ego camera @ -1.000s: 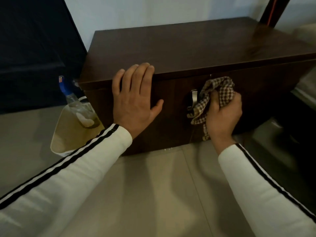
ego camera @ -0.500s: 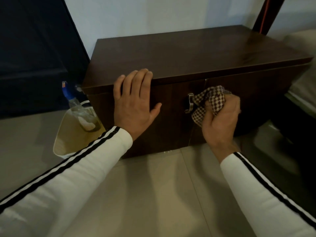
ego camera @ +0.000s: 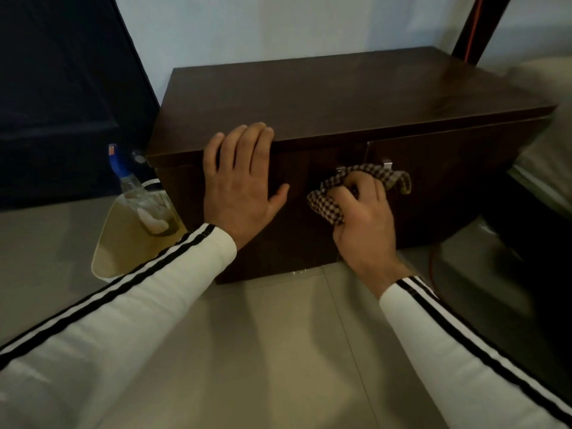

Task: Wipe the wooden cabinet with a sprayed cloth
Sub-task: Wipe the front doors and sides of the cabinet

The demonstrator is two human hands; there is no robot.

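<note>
The wooden cabinet (ego camera: 340, 97) sits low on the tiled floor (ego camera: 278, 351) with its back to the pale wall (ego camera: 278, 23). We are working on its front, where the two doors meet. The checked cloth (ego camera: 326, 207) is bunched against that front just under the overhang of the top, right at the two small metal handles (ego camera: 387, 164). One end of it trails off to the right below the right-hand handle.

Our right hand (ego camera: 365, 224) has its fingers curled round the wad, clamped on it and pressing it into the wood. We judge this suits rubbing around the handles, where a flat cloth would not reach. Our left hand (ego camera: 241, 187) lies flat on the left door, fingers straight and together, tips lapping over the top's front edge, thumb spread. It holds nothing, and we read it as a brace that steadies us as we lean in and holds the door shut under the rubbing.

The top shows a soft sheen, but we cannot tell whether it has been wiped.

A cream bin (ego camera: 123, 252) stands at the cabinet's left end, touching it or nearly so. The blue-capped spray bottle (ego camera: 136, 193) leans in it, near enough to reach when the cloth needs wetting.
</note>
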